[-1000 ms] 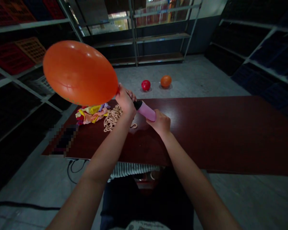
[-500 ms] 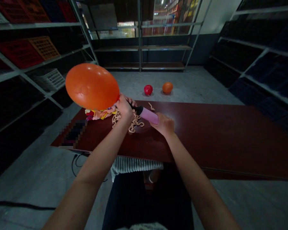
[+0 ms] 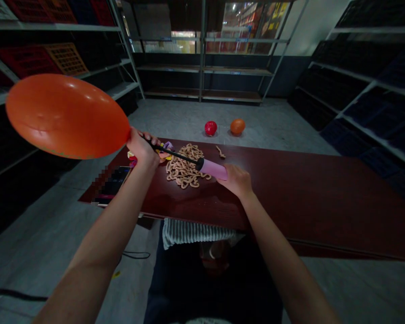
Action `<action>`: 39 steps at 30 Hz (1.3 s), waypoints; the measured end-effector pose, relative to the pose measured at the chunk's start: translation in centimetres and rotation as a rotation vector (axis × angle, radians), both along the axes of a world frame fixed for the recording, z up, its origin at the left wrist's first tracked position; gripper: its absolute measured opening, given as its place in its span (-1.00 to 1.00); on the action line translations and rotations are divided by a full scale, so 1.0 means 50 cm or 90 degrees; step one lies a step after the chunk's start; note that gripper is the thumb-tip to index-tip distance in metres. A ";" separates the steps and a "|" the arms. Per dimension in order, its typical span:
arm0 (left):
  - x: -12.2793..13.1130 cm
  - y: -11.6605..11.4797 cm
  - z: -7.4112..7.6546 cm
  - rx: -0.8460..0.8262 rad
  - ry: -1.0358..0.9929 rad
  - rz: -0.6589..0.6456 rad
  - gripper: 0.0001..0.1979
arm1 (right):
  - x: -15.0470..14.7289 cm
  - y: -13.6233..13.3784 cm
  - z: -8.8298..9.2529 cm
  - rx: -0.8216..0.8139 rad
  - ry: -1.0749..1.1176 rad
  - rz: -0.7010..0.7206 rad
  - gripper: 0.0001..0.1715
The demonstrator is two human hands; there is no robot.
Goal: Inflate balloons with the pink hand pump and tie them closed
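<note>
An inflated orange balloon point(image 3: 65, 116) hangs at upper left, its neck gathered in my left hand point(image 3: 141, 149). That hand also grips the end of a thin black pump rod point(image 3: 172, 155), which runs to a pink hand pump barrel point(image 3: 213, 169). My right hand point(image 3: 235, 181) is wrapped around the barrel's far end. Below the rod lies a heap of tan linked loops point(image 3: 184, 168) on the dark red table point(image 3: 290, 202). Crumpled multicoloured material point(image 3: 164, 154) is partly hidden behind my left hand.
A red ball point(image 3: 210, 128) and an orange balloon point(image 3: 237, 127) rest on the grey floor beyond the table. A blurred dark device point(image 3: 113, 184) lies at the table's left edge. Metal shelves holding crates line both sides.
My left hand and the orange balloon have moved left, away from the pink barrel, and the black rod now shows between them. The tan loops lie in a tighter heap.
</note>
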State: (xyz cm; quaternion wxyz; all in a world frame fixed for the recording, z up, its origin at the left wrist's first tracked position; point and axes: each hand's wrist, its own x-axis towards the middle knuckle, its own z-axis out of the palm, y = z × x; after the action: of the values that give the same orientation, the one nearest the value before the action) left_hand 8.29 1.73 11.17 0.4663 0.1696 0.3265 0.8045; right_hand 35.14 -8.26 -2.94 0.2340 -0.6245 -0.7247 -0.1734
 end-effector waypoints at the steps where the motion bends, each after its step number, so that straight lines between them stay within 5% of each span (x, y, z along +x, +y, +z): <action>1: 0.001 0.001 0.006 -0.002 0.005 0.001 -0.64 | -0.001 0.000 0.001 -0.003 0.007 -0.001 -0.65; 12: 0.137 0.064 0.016 0.023 0.035 -0.019 -0.58 | 0.015 0.017 -0.001 -0.017 0.138 -0.069 -0.68; 23: 0.321 0.022 -0.085 -0.011 0.069 -0.123 -0.60 | 0.026 0.028 -0.007 -0.025 0.171 -0.126 -0.68; 32: 0.253 0.026 -0.118 -0.017 0.007 -0.125 -0.66 | 0.011 0.022 0.003 -0.027 0.111 -0.060 -0.64; 39: 0.160 0.011 -0.101 0.008 -0.015 -0.092 -0.69 | 0.004 0.011 0.000 -0.021 0.044 -0.030 -0.63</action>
State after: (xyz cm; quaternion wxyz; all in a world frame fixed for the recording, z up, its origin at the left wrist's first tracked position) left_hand 16.29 2.31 6.11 0.5257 0.1864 0.3031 0.7727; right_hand 35.35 -7.71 -2.92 0.2442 -0.6509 -0.7040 -0.1452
